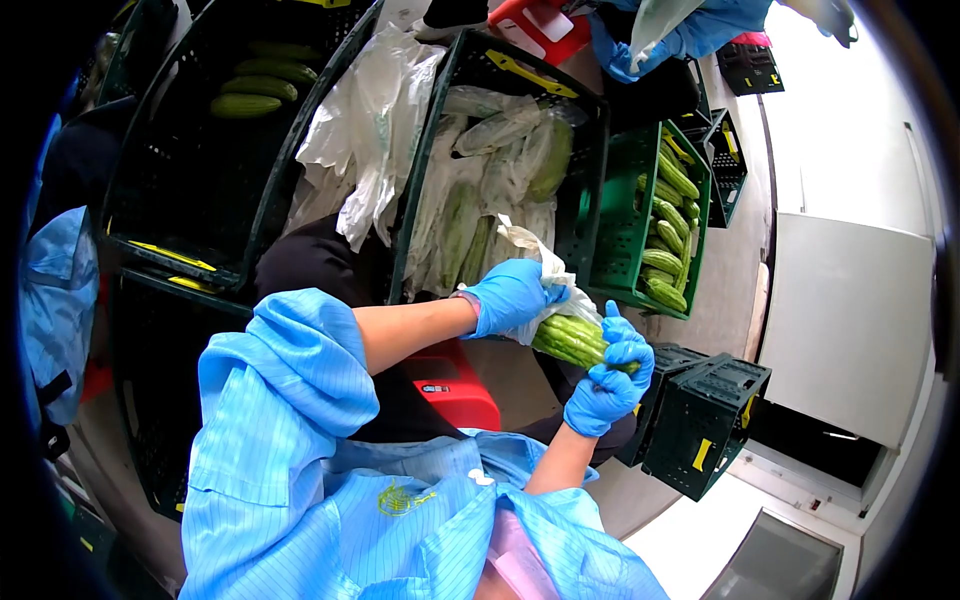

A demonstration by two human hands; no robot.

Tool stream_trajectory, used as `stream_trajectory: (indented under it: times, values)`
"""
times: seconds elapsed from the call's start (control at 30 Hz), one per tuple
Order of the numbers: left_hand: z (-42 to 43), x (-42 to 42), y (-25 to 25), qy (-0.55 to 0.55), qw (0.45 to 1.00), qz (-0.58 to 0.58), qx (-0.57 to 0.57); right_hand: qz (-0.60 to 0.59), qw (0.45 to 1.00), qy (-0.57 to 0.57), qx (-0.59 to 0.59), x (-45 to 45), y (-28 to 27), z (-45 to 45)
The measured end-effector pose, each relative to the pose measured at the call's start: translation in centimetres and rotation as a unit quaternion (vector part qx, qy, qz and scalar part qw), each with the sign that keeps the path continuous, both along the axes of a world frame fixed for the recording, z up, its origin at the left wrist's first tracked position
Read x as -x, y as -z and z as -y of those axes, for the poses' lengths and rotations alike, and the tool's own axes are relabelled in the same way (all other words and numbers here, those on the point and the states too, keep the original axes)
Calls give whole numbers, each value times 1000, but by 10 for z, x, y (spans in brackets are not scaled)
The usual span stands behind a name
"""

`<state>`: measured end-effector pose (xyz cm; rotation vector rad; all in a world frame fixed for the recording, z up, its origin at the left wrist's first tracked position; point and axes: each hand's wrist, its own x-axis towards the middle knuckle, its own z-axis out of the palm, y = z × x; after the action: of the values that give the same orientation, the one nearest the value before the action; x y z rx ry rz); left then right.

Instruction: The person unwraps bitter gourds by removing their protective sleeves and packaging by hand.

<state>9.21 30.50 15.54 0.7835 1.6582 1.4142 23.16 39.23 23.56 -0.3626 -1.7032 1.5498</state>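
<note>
A light green bitter melon (571,341) with lengthwise ridges is held in front of me, its left part inside a thin plastic bag (548,262). My left hand (513,298), in a blue glove, closes on the bag at that end, and some of the plastic stands up above the fingers. At the bare end, the fingers of my right hand (612,378), also gloved in blue, wrap around the melon with one finger pointing up. Just beyond my left hand is a dark crate (592,190) holding several bagged melons (458,225).
Loose bitter melons (668,225) fill a green crate (612,262) at the right. White plastic bags (365,120) hang between the dark crates. Several green gourds (262,85) lie in the left crate (160,225). A red stool (455,385) is below my arms; stacked crates (705,420) stand lower right.
</note>
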Motion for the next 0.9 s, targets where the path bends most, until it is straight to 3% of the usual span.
stream_trajectory:
  times: [0.17, 0.27, 0.3, 0.43, 0.53, 0.6, 0.63, 0.67, 0.7, 0.73, 0.8, 0.87, 0.9]
  values:
    - [-6, -1, 18, 28, 995, 86, -43, 19, 992, -40, -122, 9, -20, 13]
    - [4, 14, -14, 125, 987, 48, -91, 27, 985, -66, -158, 11, -33, 18]
    - [9, 10, -22, 94, 980, 87, -154, 24, 984, -72, -158, 11, -35, 18]
    - [10, 15, -30, 271, 955, 87, -87, 17, 983, -125, -135, 11, -41, 14]
    - [20, 26, -51, 301, 946, 124, 0, -64, 985, -155, -37, -3, -24, -1]
    - [7, 16, -28, 274, 960, 58, -4, -119, 983, -139, 31, -9, -8, -9]
    - [3, 12, -22, 253, 967, 15, -23, -65, 992, -88, 56, -9, -13, -9]
    - [-1, 8, -16, 233, 971, -29, -42, -25, 975, -128, 177, -7, -23, -12]
    - [16, 17, -44, 173, 985, -7, 26, 28, 980, -73, 185, -2, -22, -12]
    - [7, 8, -31, 76, 991, 61, 95, 81, 978, -19, 192, 1, -21, -10]
    - [1, 6, -11, 51, 996, 15, 71, 126, 948, 44, 288, 0, -2, -20]
    - [5, 0, -11, 11, 994, -85, 65, 169, 943, 80, 277, 5, 8, -8]
    - [7, -1, -15, -6, 989, -135, 60, 185, 951, 126, 212, 8, 15, -4]
